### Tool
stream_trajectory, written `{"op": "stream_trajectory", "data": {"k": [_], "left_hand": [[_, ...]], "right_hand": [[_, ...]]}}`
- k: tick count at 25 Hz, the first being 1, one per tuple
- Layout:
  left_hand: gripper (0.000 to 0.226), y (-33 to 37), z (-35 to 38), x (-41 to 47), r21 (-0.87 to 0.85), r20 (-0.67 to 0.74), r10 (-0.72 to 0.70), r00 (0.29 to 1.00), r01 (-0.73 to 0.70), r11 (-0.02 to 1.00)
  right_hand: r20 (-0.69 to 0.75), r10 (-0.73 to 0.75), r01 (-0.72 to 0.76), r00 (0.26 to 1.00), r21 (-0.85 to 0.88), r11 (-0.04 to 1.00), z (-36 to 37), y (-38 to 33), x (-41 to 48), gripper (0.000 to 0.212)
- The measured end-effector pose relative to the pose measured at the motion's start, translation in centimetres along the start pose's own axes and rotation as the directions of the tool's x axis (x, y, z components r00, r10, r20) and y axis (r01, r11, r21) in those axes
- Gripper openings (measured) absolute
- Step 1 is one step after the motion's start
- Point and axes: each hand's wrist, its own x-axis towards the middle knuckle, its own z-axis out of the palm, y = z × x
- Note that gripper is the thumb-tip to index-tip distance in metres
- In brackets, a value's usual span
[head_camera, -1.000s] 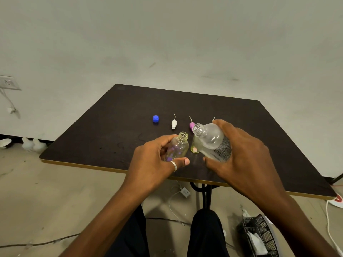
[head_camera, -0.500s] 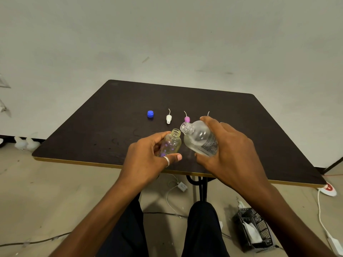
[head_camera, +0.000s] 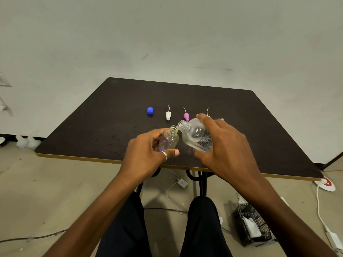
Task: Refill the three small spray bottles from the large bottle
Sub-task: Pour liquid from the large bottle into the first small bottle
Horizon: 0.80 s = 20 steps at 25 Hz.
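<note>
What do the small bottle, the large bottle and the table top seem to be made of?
The small bottle: clear and glossy, plastic or glass, I cannot tell which; one sees through its wall. The large bottle: cloudy and translucent, likely plastic, with a printed label. The table top: dark matte board, likely laminate, with a yellow edge strip.
</note>
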Motion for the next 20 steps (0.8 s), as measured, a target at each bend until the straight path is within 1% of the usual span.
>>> {"op": "stream_trajectory", "data": {"k": [11, 20], "left_hand": [[0.059, -0.22, 0.08, -0.09, 0.006, -0.001, -0.017, 1.0, 0.017, 1.0], [0.061, -0.11, 0.2, -0.16, 0.037, -0.005, 0.002, 1.0, -0.001, 0.999]], "right_hand": [[0.011, 0.001, 0.0, 1.0, -0.056, 0.998, 0.25, 0.09, 0.07, 0.088], [0.007, 0.003, -0.002, 1.0, -0.095, 0.995, 0.13, 0.11, 0.11, 0.089]]}}
